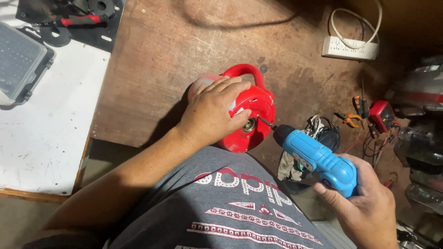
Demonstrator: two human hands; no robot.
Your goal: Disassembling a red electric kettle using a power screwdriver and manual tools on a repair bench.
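A red plastic kettle [255,102] lies on its side on the brown workbench [157,60], its round base turned toward me and its handle loop [244,71] at the far side. My left hand [213,110] presses flat on the kettle's upper side, holding it still. My right hand [364,207] grips a blue cordless screwdriver [316,159]. Its thin bit [265,122] points up and left and touches the kettle's base, next to a metal fitting [249,125] at the centre of the base.
A white power strip [350,48] with a coiled cord lies at the back right. Pliers [355,113] and a red meter [382,115] with wires sit at the right. A grey parts case [20,62] rests on a white board [50,133] at the left.
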